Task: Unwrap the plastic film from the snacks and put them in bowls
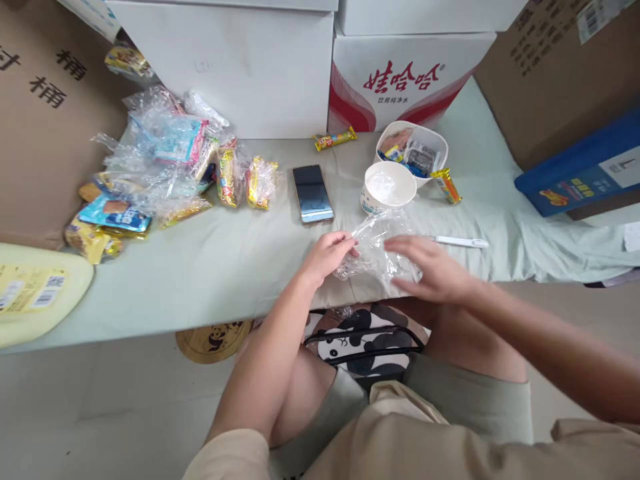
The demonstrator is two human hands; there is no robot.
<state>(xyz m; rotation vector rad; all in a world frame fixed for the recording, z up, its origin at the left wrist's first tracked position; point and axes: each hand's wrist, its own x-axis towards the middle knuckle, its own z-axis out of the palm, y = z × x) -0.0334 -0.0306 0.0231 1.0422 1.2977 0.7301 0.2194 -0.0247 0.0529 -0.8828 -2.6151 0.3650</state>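
Note:
A crumpled clear plastic bag [375, 257] lies near the table's front edge, between my two hands. My left hand [330, 255] pinches the bag's left side with the fingertips. Slightly blurred, my right hand [431, 268] is over the bag's right side with its fingers apart; whether they touch the plastic I cannot tell. Just behind the bag stands a white paper cup [383, 190] with clear plastic inside. A white pen-like cutter [460, 242] lies right of the bag, its left end by my right hand.
Behind the cup, a white bowl [440, 150] holds small packets. A yellow snack packet [447, 185] rests beside it, another snack packet [335, 139] farther back. A phone [313, 193] lies left of the cup. Wrapped snacks [170, 153] are heaped left. Boxes [225, 67] line the back.

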